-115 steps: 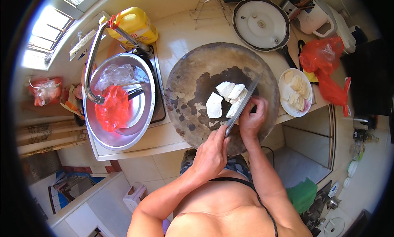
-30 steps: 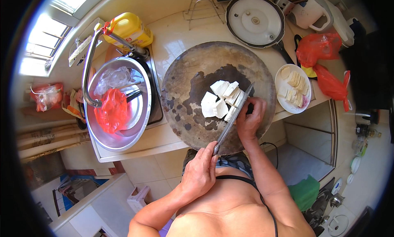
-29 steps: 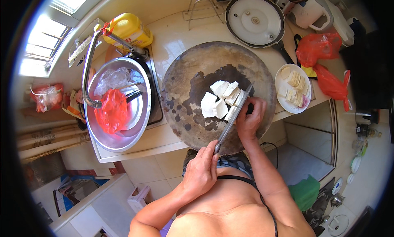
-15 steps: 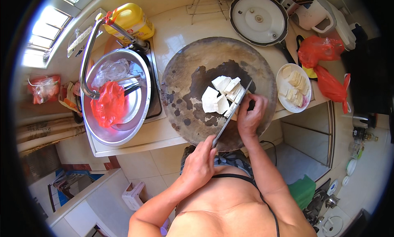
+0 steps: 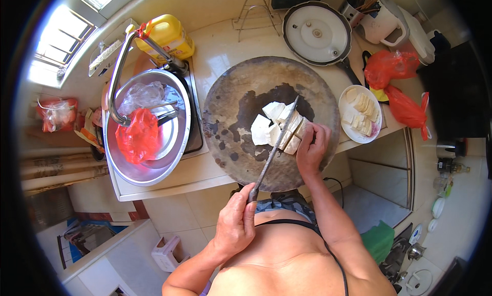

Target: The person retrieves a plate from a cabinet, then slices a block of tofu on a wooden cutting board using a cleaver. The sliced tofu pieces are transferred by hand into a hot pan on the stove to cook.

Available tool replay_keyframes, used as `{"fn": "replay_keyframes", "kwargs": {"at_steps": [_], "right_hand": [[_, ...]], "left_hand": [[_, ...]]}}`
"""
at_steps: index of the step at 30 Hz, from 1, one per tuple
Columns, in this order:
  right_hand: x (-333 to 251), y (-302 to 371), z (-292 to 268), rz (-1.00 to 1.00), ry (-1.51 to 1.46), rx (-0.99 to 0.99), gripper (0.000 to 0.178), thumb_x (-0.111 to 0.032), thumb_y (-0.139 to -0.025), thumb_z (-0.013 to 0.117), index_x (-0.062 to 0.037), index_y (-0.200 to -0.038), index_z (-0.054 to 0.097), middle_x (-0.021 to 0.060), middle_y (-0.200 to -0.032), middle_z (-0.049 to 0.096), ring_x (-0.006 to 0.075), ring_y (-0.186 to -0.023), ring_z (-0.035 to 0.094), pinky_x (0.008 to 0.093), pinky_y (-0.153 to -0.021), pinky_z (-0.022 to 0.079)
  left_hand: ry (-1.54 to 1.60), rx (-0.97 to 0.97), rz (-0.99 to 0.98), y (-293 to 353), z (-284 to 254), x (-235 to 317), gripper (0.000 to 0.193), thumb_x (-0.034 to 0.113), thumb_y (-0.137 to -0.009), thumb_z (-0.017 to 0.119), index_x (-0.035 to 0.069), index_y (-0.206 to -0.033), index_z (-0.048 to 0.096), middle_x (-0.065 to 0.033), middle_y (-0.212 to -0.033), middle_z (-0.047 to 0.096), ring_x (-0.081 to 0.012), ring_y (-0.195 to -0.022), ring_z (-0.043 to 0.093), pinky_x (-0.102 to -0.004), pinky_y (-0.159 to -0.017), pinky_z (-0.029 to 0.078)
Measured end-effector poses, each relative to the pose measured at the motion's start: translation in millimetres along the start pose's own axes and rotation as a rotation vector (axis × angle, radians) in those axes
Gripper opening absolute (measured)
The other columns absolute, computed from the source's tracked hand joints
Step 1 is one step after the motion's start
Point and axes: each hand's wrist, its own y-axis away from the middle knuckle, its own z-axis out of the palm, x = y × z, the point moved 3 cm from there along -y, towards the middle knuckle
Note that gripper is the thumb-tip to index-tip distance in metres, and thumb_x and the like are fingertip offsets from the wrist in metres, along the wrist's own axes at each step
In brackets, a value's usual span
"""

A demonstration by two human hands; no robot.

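Note:
My left hand (image 5: 236,219) is closed round the dark handle of a kitchen knife (image 5: 271,157), whose blade is seen nearly edge-on. The blade stands among several pieces of white tofu (image 5: 261,129) on a round wooden chopping board (image 5: 230,85) with wet dark patches. My right hand (image 5: 311,151) rests against the right side of the tofu, its fingers bent around the cut pieces there. Right of the board, pale tofu slices (image 5: 363,105) lie on a white plate (image 5: 353,134).
On the left, a metal basin (image 5: 118,162) holds a red plastic bag (image 5: 137,137) under a tap (image 5: 114,85). Behind it stands a yellow jug (image 5: 166,34). A pan lid or pan (image 5: 318,32) lies behind the board; red bags (image 5: 392,70) lie beyond the plate.
The knife has shifted left over the tofu, and my left hand has moved left and nearer my body. My right hand has moved slightly nearer and now presses beside the right-hand pieces.

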Motion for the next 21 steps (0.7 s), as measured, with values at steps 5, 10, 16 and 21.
{"fn": "replay_keyframes", "kwargs": {"at_steps": [5, 10, 16, 21], "right_hand": [[4.2, 4.7, -2.7, 0.057, -0.041, 0.017, 0.01, -0.007, -0.101, 0.058, 0.0014, -0.106, 0.06, 0.0179, -0.104, 0.058, 0.035, -0.098, 0.059, 0.0422, -0.085, 0.048], [5.1, 4.6, -5.1, 0.054, -0.05, 0.011, 0.008, -0.006, -0.099, 0.061, 0.0008, -0.103, 0.059, 0.0179, -0.104, 0.058, 0.0345, -0.096, 0.059, 0.0418, -0.084, 0.048], [0.1, 3.0, -6.1, 0.023, -0.025, -0.011, 0.008, -0.005, -0.097, 0.063, 0.0001, -0.1, 0.058, 0.016, -0.103, 0.056, 0.0315, -0.092, 0.058, 0.0385, -0.076, 0.049], [-3.3, 1.1, -5.6, -0.022, -0.019, 0.017, 0.007, -0.003, -0.095, 0.064, -0.0003, -0.099, 0.059, 0.0154, -0.102, 0.056, 0.0306, -0.09, 0.058, 0.0378, -0.073, 0.05]], "left_hand": [[-0.035, -0.066, -0.015, -1.6, 16.5, 8.4, 0.039, -0.002, -0.097, 0.059, -0.004, -0.136, 0.054, -0.0173, -0.082, 0.057, -0.0335, -0.066, 0.057, -0.041, -0.062, 0.049], [-0.088, -0.124, -0.04, 0.5, 20.1, 8.4, 0.041, 0.0, -0.096, 0.06, -0.003, -0.137, 0.052, -0.0181, -0.084, 0.058, -0.0359, -0.067, 0.059, -0.0434, -0.061, 0.049], [-0.131, -0.14, -0.043, 0.3, 23.9, 6.4, 0.042, 0.002, -0.097, 0.06, -0.001, -0.138, 0.051, -0.019, -0.089, 0.061, -0.0384, -0.071, 0.062, -0.045, -0.061, 0.051], [-0.147, -0.152, -0.045, 1.3, 23.7, 8.5, 0.042, 0.003, -0.097, 0.06, 0.0, -0.138, 0.051, -0.0186, -0.091, 0.061, -0.0389, -0.072, 0.062, -0.0455, -0.062, 0.051]]}}
